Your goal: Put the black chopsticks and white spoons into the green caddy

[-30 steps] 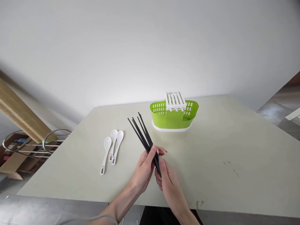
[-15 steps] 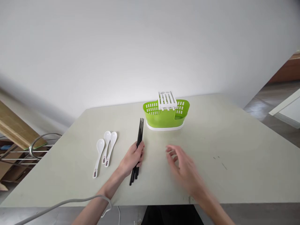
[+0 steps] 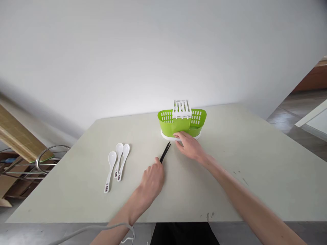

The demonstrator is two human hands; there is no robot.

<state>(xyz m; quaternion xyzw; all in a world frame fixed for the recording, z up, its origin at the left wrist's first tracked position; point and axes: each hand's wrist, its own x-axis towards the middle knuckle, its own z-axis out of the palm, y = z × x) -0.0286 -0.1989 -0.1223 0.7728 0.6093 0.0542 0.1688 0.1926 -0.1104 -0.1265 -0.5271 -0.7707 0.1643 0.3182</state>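
Note:
Black chopsticks (image 3: 165, 152) are held in my left hand (image 3: 153, 177), which is wrapped round them. Only their far ends show, pointing forward and right; the rest is hidden under the hand. My right hand (image 3: 189, 145) is in front of the green cutlery basket (image 3: 167, 128), at its lower front edge. Its fingers overlap the white base in view, with the thumb held apart from them; whether they touch the basket I cannot tell. A white slatted rack (image 3: 182, 109) sits across the basket's middle. Left of my left hand lie three white spoons (image 3: 112, 160), handles toward me.
The pale table (image 3: 230, 136) meets a white wall (image 3: 163, 51) at the back. A grey cable (image 3: 89, 227) crosses near my left forearm at the front edge. A metal rack (image 3: 42, 163) with cardboard stands off the table's left side.
My right hand has moved forward and left to the basket's front. My left hand has turned over and shifted right, so the chopsticks now slant right and show less.

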